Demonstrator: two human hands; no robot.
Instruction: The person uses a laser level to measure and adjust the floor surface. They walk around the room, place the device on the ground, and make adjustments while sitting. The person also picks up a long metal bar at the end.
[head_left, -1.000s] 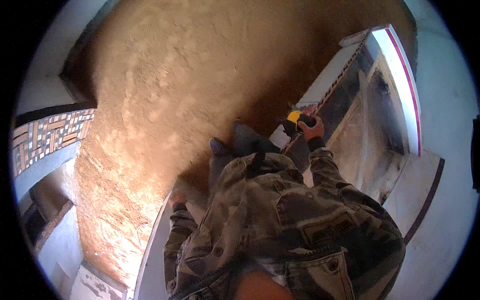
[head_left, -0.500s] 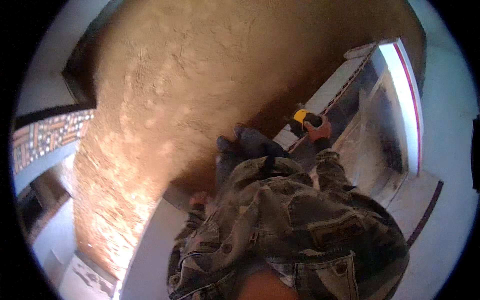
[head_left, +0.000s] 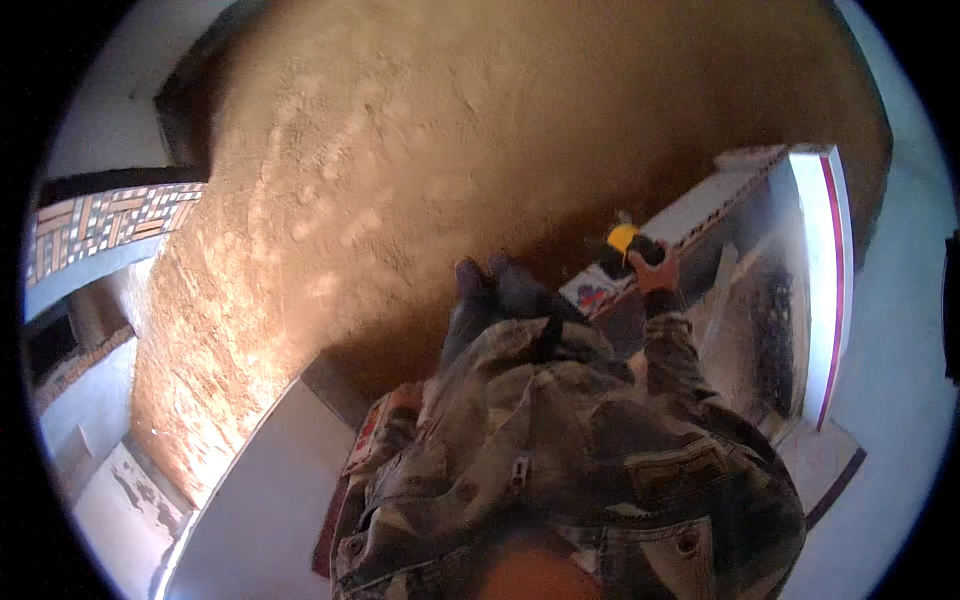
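The right hand (head_left: 655,270) has its fingers curled round the yellow object (head_left: 622,238) at the ledge (head_left: 700,207), contact unclear, while the left hand's (head_left: 406,398) fingers show too dimly to judge, and nothing visible establishes what is finished or left.

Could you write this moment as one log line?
right hand: holding yellow-and-black object | left hand: beside camouflage jacket, grip unclear | floor: brown, uneven
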